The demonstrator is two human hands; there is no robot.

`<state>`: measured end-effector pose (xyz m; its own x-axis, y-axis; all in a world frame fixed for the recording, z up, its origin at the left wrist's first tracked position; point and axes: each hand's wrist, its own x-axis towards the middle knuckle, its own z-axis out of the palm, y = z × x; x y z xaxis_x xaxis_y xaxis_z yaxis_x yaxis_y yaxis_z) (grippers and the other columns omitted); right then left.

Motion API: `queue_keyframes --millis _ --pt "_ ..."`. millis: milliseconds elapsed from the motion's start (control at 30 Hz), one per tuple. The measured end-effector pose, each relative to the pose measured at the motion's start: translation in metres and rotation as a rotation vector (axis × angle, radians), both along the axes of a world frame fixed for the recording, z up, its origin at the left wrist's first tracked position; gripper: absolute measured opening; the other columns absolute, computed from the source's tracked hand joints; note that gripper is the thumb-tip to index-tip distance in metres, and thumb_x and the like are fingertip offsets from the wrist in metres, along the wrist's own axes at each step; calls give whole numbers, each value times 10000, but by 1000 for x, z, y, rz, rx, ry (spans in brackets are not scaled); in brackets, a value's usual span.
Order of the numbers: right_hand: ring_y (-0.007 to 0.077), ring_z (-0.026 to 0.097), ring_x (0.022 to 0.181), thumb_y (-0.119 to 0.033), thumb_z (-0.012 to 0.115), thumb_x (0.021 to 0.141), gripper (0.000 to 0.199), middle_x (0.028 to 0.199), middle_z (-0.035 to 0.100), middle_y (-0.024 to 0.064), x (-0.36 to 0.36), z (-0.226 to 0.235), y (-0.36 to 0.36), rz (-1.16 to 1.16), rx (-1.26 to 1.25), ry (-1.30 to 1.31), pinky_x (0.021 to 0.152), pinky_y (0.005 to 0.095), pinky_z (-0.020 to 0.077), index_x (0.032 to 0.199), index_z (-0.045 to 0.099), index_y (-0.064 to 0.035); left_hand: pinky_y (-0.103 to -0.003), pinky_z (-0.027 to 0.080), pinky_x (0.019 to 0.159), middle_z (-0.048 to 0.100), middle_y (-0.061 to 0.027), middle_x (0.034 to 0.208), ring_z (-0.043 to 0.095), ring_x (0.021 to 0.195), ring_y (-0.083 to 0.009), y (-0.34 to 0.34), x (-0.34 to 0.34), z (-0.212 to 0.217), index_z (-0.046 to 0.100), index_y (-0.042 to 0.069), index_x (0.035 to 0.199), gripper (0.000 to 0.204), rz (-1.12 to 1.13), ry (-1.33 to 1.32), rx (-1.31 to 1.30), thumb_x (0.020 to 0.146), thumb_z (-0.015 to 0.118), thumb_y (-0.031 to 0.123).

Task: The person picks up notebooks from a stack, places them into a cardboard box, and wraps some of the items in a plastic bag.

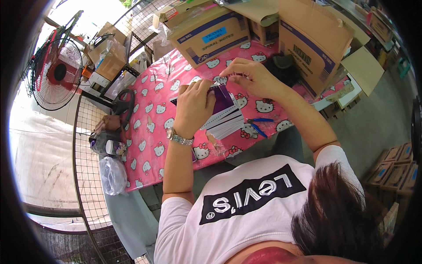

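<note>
My left hand (194,103), with a metal watch on its wrist, is closed on a small purple-covered notebook (223,102) with a row of punched holes along its edge. Beside the notebook's far edge, my right hand (249,75) has thumb and forefinger curled toward each other. Whatever those fingertips pinch is too small to make out. Just under the notebook lies a fanned stack of white punched sheets (226,124). Blue-handled pliers (260,125) rest on the table to the right of the stack.
A pink cat-print cloth covers the table (143,125). Cardboard boxes (211,37) (310,48) stand along its far side, with a dark cloth item (283,68) near them. A tape dispenser (124,104) and a plastic bag (113,175) sit at the left edge. A fan (57,72) stands beyond.
</note>
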<state>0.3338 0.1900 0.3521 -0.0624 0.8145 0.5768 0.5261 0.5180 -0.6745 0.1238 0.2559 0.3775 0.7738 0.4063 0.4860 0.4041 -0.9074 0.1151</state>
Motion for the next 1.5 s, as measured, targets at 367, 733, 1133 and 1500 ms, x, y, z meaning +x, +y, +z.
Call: queue_keyframes --millis 367,733,1133,1500 --pt "214 592 908 23 660 781 204 910 604 56 0 -10 1 73 198 13 799 344 487 963 662 -69 -399 416 789 641 -131 871 598 814 -322 5 -3 1 587 39 960 119 -44 3 -36 898 581 140" --pt "236 599 897 49 616 820 214 913 597 89 -4 -5 -6 98 -24 30 764 340 496 1015 643 -36 -395 415 796 648 -132 888 602 827 -321 3 -3 1 587 40 1005 137 -60 -3 -61 899 577 128" --pt "229 643 720 -120 617 909 273 876 617 115 -18 17 -20 -127 63 -269 655 338 511 1172 555 -85 -391 419 815 663 -131 923 622 828 -311 -3 -2 3 543 47 1068 222 -101 4 -102 870 616 115" --pt "456 478 1195 -402 691 825 524 1289 501 205 168 -160 60 -1124 -535 -446 962 525 433 1213 571 -72 -448 402 884 637 -79 1025 559 1045 -319 1 -8 -9 583 75 1040 204 12 -11 223 944 567 254"
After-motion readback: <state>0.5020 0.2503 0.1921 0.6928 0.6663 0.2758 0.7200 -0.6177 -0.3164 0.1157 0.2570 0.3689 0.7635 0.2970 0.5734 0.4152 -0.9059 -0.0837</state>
